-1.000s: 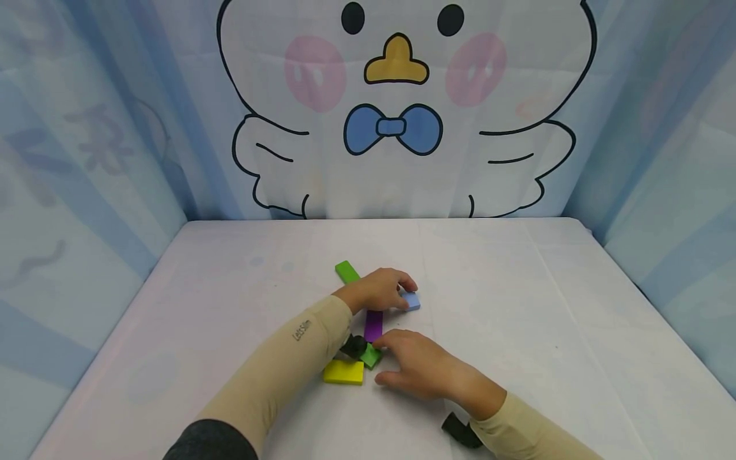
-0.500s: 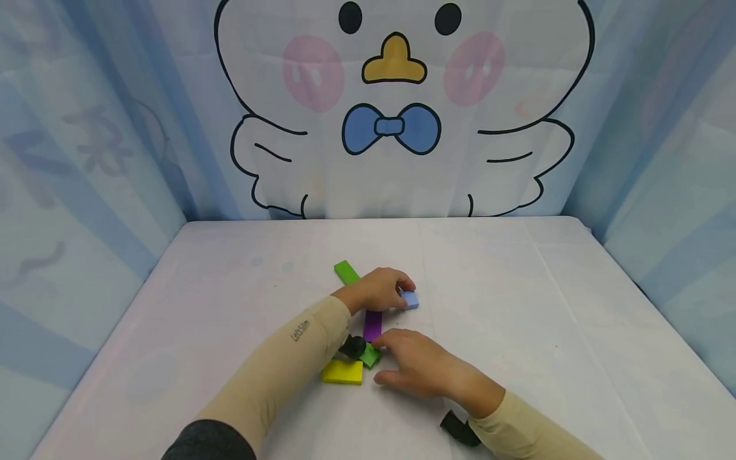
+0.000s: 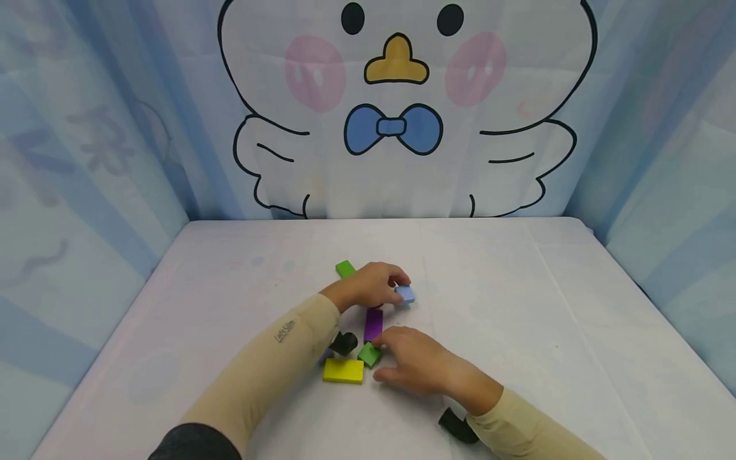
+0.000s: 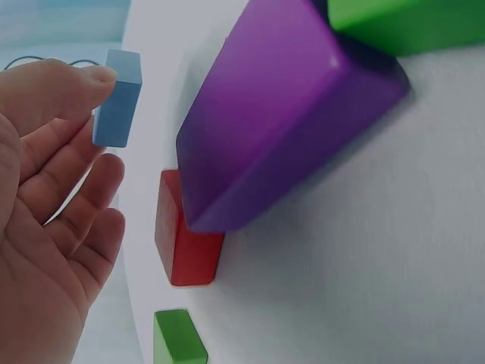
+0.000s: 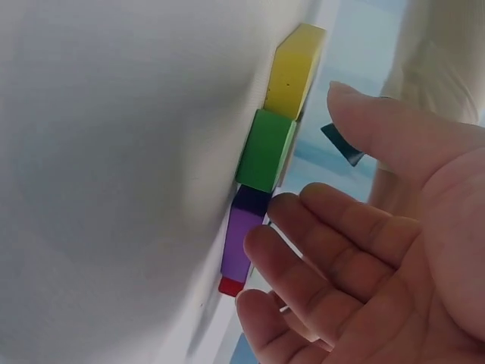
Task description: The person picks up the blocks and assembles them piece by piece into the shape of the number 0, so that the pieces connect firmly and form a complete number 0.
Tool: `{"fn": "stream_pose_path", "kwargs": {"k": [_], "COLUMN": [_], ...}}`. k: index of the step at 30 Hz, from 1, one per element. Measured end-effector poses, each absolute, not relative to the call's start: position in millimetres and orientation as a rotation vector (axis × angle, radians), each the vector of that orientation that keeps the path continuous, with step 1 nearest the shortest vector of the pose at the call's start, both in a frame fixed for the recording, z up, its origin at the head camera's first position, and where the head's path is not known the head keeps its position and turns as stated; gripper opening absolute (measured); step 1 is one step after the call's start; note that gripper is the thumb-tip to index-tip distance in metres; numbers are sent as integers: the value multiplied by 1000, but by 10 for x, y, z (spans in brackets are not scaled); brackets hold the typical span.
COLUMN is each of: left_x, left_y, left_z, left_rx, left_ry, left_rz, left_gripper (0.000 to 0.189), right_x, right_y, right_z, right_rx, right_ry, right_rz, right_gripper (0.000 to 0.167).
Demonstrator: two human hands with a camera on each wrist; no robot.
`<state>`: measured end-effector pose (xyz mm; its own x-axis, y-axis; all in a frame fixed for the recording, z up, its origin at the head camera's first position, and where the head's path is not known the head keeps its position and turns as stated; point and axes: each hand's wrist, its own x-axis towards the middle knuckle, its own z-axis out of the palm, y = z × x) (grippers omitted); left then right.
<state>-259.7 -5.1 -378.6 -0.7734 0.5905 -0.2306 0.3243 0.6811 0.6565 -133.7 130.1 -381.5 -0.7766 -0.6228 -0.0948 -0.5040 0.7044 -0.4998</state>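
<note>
My left hand (image 3: 370, 284) pinches a light blue block (image 3: 406, 294) between thumb and fingers; the left wrist view shows the thumb on its face and the other fingers loosely bent. Below that hand lies a purple block (image 3: 374, 325), with a red block (image 4: 189, 243) beyond it, largely hidden in the head view. A small green block (image 3: 369, 354) sits at the near end of the purple one, next to a yellow block (image 3: 343, 370). My right hand (image 3: 422, 361) holds nothing; its relaxed fingers are beside the green and purple blocks, and contact is unclear.
Another green block (image 3: 345, 268) lies at the far end, partly behind the left hand. A bluish piece (image 3: 326, 354) peeks out beside the left sleeve. The white tabletop (image 3: 546, 319) is bordered by printed curtains (image 3: 661, 191).
My left hand has shifted slightly left and away from me, and the light blue block has moved with it. The right hand stays in nearly the same place.
</note>
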Motion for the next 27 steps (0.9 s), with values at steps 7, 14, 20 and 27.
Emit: {"fn": "stream_pose_path", "kwargs": {"k": [7,14,20,27], "left_x": [-2593,-2585,-2565,-2535], "left_y": [-157,-271,-351,-469], "left_z": [-3753,-3709,-3687,-3688], "left_rx": [691,672,652,651], "left_ry": [2488,2483,2518,2513], "left_rz": [825,848,832,885], "left_gripper": [36,35,35,35], "right_x": [-1365,-1394,-1415,-1449], "right_y": [1260,1217,1180,1161], "right_z": [-3817,-3842,-3841,-3847], "right_rx": [-881,-922,-907,-905], "right_ry": [2680,2761,2784,2802], "right_rz": [-646,-589,-576,-557], "right_gripper": [39,35,32,33]}}
